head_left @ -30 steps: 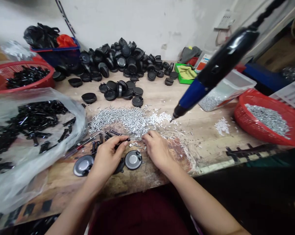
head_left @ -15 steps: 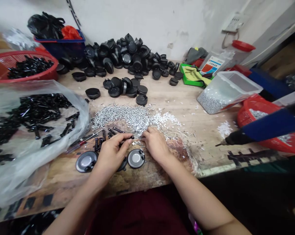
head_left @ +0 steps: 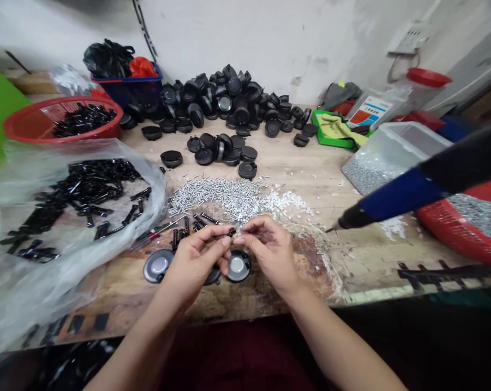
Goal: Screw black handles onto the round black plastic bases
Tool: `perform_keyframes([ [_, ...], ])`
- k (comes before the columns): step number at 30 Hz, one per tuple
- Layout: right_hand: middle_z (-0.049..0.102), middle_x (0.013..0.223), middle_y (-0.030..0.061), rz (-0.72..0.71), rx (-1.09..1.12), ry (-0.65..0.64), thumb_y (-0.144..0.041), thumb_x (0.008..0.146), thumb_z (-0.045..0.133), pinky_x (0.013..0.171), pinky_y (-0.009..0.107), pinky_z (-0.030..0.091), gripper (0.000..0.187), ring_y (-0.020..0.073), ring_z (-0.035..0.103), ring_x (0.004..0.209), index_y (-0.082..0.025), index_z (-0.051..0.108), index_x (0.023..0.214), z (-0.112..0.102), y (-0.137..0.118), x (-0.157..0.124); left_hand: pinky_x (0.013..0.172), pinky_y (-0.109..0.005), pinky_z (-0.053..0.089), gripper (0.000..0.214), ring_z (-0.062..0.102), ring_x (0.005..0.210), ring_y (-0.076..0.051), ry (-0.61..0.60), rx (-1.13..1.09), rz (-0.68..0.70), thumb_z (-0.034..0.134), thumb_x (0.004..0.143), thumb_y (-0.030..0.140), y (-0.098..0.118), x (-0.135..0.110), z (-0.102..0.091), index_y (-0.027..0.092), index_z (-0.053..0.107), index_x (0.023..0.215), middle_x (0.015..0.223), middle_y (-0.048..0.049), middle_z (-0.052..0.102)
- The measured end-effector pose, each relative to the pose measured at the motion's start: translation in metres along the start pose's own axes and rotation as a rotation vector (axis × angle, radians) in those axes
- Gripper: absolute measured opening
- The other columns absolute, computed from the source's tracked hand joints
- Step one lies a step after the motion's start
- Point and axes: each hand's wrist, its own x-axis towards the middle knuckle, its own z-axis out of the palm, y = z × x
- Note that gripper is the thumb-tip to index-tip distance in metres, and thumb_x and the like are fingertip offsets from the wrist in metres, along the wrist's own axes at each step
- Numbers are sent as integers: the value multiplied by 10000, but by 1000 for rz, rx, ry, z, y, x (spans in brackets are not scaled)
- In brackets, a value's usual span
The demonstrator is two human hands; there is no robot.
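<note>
Two hands meet over the middle of the wooden bench (head_left: 310, 187), on its near side. Left hand (head_left: 194, 262) is clenched in a fingertip pinch on a small black plastic part (head_left: 231, 232). Part sits at that hand's tips, so left is the nearer hand. Long axis looks roughly left-right, aimed at the right hand, but fingers hide most of it. Right hand (head_left: 272, 251) has its fingers curled in, tips just beside the part's right end; cannot tell if they touch it or hold anything. Directly far of the hands lies a spread of silver screws (head_left: 225, 196). Directly near and below them are round black caps (head_left: 238, 266) with silver centres. Far left, a clear plastic bag (head_left: 82, 217) holds loose black parts. Right, an electric screwdriver (head_left: 400, 190) hangs in the air, tip angled down and left, over a red basket (head_left: 441, 231) of screws.
</note>
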Motion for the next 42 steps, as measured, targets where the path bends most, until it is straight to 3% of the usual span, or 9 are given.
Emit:
perform_keyframes([
  [6, 628, 739, -33, -214, -246, 5, -195, 792, 683, 667, 214, 462, 65, 88, 591, 678, -201, 619, 798, 0, -4, -7, 536, -193, 473, 240, 574, 513, -73, 6, 205, 196, 630, 822, 260, 0, -10, 4, 183, 647, 1049, 669, 35, 598],
  [10, 578, 688, -50, -81, -116, 45, -235, 725, 742, 593, 207, 434, 169, 82, 537, 611, -204, 582, 771, 0, 0, -3, 524, -192, 471, 220, 561, 502, -66, -42, 193, 185, 619, 834, 263, 3, -15, 3, 198, 660, 1041, 675, 36, 598],
  [13, 533, 625, -68, 96, 67, -49, -308, 656, 791, 516, 196, 394, 279, 72, 481, 534, -202, 552, 753, -1, 3, 3, 467, -182, 435, 219, 512, 455, -54, -68, 166, 132, 635, 822, 295, 6, -16, 0, 193, 672, 1012, 636, 44, 582],
  [16, 545, 647, -49, 142, 93, -145, -405, 726, 722, 522, 206, 396, 267, 84, 491, 548, -201, 554, 761, -9, 3, 3, 428, -196, 410, 216, 489, 433, -60, -27, 281, 131, 651, 804, 335, 6, -17, -6, 185, 681, 957, 670, 27, 617],
  [20, 604, 884, 20, -4, -353, -246, -340, 840, 624, 719, 279, 456, 149, 144, 573, 798, -217, 632, 924, -24, 1, -11, 691, -285, 490, 158, 618, 742, -152, 38, 750, 393, 606, 844, 282, -2, -18, -12, 191, 676, 953, 844, -27, 687],
  [24, 603, 1011, 55, -28, -584, -397, -212, 810, 670, 855, 324, 465, 281, 185, 586, 960, -211, 626, 1088, -35, 13, -26, 813, -357, 458, 165, 584, 886, -201, -55, 1085, 565, 523, 897, 223, -16, -20, -5, 165, 663, 964, 899, -63, 672],
  [31, 682, 869, 42, -20, -479, -258, -105, 770, 684, 765, 282, 510, 202, 162, 639, 805, -196, 713, 948, -36, 39, -32, 807, -376, 443, 189, 562, 878, -213, -63, 1311, 625, 487, 912, 174, -34, -20, 13, 134, 634, 1025, 908, -86, 664],
  [38, 693, 855, 39, 5, -390, -214, -90, 756, 694, 768, 282, 519, 224, 159, 651, 797, -208, 736, 942, -36, 41, -35, 707, -333, 436, 171, 515, 768, -199, -52, 1416, 704, 486, 914, 185, -42, -18, 20, 133, 644, 952, 794, -67, 618],
  [42, 688, 843, 30, -1, -366, -212, -62, 760, 678, 760, 278, 515, 247, 152, 641, 789, -224, 739, 935, -37, 42, -36, 686, -334, 429, 213, 496, 760, -207, -81, 1519, 752, 465, 918, 165, -45, -20, 21, 109, 621, 1052, 802, -76, 607],
])
